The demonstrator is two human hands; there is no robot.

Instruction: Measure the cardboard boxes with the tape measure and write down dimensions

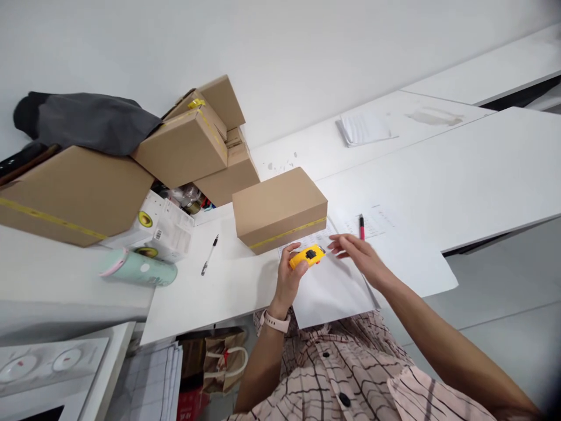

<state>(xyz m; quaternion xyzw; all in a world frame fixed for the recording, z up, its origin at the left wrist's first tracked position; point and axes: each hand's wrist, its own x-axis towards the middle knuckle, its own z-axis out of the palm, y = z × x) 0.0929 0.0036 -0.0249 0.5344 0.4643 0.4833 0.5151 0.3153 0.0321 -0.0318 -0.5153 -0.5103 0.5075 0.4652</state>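
Observation:
My left hand (pixel 288 275) is closed round a yellow tape measure (pixel 308 256) with a black button on top. A short metal tip shows at its right end. My right hand (pixel 357 254) is just to the right of that tip, fingers stretched out and apart, holding nothing that I can see. Behind the tape measure stands a closed brown cardboard box (pixel 280 207) with yellow tape along its lower front side. Printed paper sheets (pixel 326 301) lie under both hands. Beyond my right hand a red and black marker (pixel 362 227) rests on the paper.
A black and clear pen (pixel 210 255) lies on the white table (pixel 236 292). At the left are a mint-green bottle (pixel 142 268) on its side, a white avocado-printed box (pixel 162 225) and stacked cardboard boxes (pixel 184 146). A stack of papers (pixel 363 128) lies near the wall.

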